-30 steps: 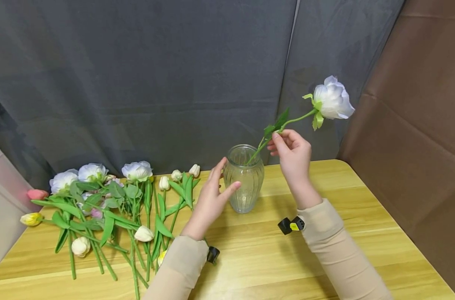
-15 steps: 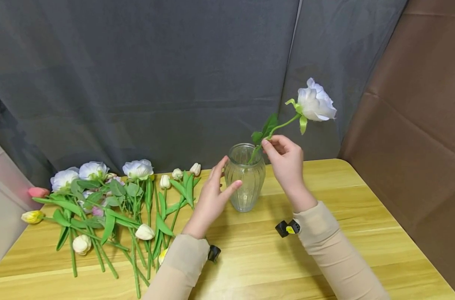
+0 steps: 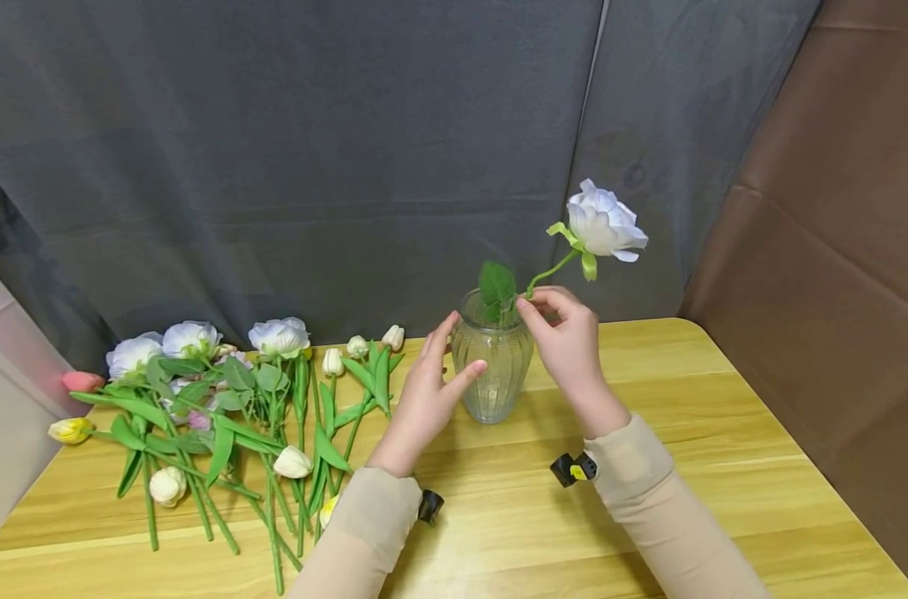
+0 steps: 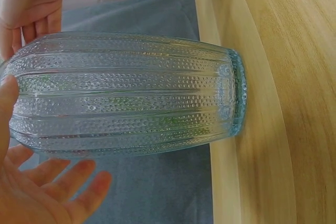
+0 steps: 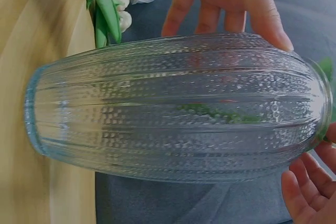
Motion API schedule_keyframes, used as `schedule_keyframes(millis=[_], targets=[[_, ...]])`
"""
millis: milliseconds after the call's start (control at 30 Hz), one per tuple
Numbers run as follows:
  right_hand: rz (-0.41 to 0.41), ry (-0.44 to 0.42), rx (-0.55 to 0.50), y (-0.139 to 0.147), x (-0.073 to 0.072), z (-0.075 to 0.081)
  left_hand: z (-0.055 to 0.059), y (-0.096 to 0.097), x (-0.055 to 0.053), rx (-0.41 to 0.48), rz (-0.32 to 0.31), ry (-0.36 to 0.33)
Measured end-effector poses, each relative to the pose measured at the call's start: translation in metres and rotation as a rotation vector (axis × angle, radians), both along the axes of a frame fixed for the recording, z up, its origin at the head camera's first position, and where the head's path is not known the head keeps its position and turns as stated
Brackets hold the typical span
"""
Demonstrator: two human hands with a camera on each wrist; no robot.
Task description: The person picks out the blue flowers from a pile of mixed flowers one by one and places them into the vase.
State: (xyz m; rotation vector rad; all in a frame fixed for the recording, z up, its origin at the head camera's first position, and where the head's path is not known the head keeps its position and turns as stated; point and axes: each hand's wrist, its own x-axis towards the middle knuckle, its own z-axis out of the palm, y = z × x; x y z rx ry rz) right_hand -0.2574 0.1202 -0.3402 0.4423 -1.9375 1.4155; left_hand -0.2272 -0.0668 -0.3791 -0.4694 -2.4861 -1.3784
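Table (image 3: 499, 524) runs out in front of the vase (image 3: 497, 378), with a pile of loose stuff (image 3: 239, 378), tulips included, to its left. Left hand (image 3: 426, 399) is at the vase's left side, fingers loosely spread, thumb across the front. Right hand (image 3: 574, 345) pinches the flower (image 3: 605, 223) by its stem right at the vase's rim, lower end inside, head leaning out right. Grey curtain (image 3: 312, 150) behind the vase.

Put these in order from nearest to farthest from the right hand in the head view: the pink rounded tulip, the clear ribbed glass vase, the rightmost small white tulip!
From the right hand:
1. Clear ribbed glass vase, just to its left.
2. Rightmost small white tulip, farther left, near the back.
3. Pink rounded tulip, at the far left.
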Motion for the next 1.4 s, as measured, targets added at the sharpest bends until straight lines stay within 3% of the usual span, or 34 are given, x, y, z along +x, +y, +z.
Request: schedule_keyframes(millis=[100, 300, 533, 733, 933, 1200, 1400], targets=[[0.003, -0.003, -0.005, 0.001, 0.001, -0.004, 0.000, 0.000, 0.000, 0.002, 0.003, -0.001], [0.015, -0.093, -0.029, 0.003, 0.005, -0.013, -0.001, 0.001, 0.000, 0.004, -0.001, 0.005], [0.093, -0.196, -0.061, 0.004, 0.026, -0.013, -0.002, 0.002, 0.000, 0.008, 0.000, 0.007], [0.228, -0.248, -0.131, 0.015, 0.007, -0.044, -0.002, 0.002, 0.001, 0.014, 0.001, 0.007], [0.364, -0.272, -0.077, 0.019, 0.003, -0.058, -0.002, 0.003, 0.001, 0.016, 0.000, 0.004], [0.372, -0.290, -0.038, 0.012, 0.021, -0.039, -0.001, 0.002, 0.001, 0.007, 0.000, 0.007], [0.360, -0.304, -0.011, 0.010, 0.025, -0.035, -0.001, 0.001, 0.001, 0.003, 0.001, 0.006]])
